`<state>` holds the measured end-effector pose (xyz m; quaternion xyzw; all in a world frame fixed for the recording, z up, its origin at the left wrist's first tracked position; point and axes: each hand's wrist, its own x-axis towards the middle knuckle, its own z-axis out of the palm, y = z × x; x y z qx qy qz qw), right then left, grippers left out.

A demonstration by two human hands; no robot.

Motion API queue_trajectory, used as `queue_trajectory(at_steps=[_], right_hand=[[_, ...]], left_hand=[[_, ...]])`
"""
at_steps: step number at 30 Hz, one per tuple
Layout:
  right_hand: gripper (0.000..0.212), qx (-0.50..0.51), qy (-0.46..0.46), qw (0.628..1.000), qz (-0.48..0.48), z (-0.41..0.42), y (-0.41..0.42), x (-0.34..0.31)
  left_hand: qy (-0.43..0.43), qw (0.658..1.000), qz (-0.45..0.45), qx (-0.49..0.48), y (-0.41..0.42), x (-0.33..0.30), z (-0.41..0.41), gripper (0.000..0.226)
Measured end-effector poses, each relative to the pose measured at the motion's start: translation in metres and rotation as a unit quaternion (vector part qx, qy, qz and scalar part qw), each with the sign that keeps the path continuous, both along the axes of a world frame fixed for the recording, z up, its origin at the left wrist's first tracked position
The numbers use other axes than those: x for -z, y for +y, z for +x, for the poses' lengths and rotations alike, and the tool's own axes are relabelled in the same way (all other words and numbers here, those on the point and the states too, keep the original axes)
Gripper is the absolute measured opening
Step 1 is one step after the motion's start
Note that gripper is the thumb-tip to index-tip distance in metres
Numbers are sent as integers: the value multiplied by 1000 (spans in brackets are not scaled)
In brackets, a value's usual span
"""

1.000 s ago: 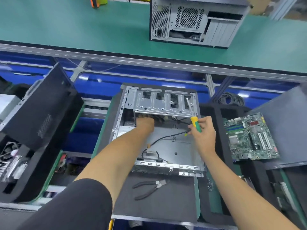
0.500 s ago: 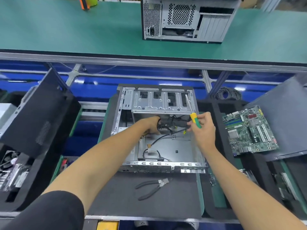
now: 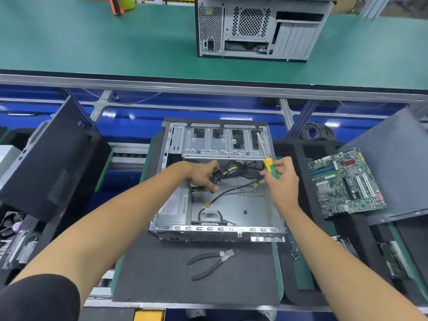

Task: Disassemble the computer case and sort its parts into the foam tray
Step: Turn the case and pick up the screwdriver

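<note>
left hand gripping cable bundle inside open case, right hand holds screwdriver and pinches black cable running toward left hand, which is nearer the bundle

open case floor bare at near right; cable bundle, drive cage crowd far end

Pliers lie on the mat; second tower (upright) behind.
</note>
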<state>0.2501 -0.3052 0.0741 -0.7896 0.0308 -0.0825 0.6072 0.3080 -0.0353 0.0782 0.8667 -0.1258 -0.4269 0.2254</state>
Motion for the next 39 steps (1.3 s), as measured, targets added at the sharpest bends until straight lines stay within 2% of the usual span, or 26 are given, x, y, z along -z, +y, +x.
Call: queue_trajectory(at_steps=[5,9,12,15,19,23,26,30,35,39], right_hand=[[23,3,4,1000,-4,1,1,1],[24,3,3,1000,-8,1,0,1],[24,3,3,1000,-8,1,0,1],[23,4,5,1000,-10,1,0,2],[25,3,2,1000,-16,1,-1,2],[25,4,5,1000,-18,2,-1,3],[24,2,-2,1000,-17,3,-1,3],[26,1,-7,1000,-25,2,-2,4],[25,3,-11,999,-44,3,-2,5],[25,6,-6,999,-52,3,-2,7]], left_hand=[[69,997,-29,-27,1,1,-7,83],[71,996,-41,-38,2,2,-10,69],[113,990,-78,-30,9,-3,-6,59],[118,990,-81,-11,10,-7,-6,77],[30,998,-51,24,5,0,-7,89],[61,996,-67,-18,16,4,-10,94],[98,990,-96,-35,24,-2,-6,71],[94,988,-118,-26,14,-7,-6,39],[15,999,-26,42,-1,-6,-10,39],[-38,997,-31,64,-1,-3,-14,40]])
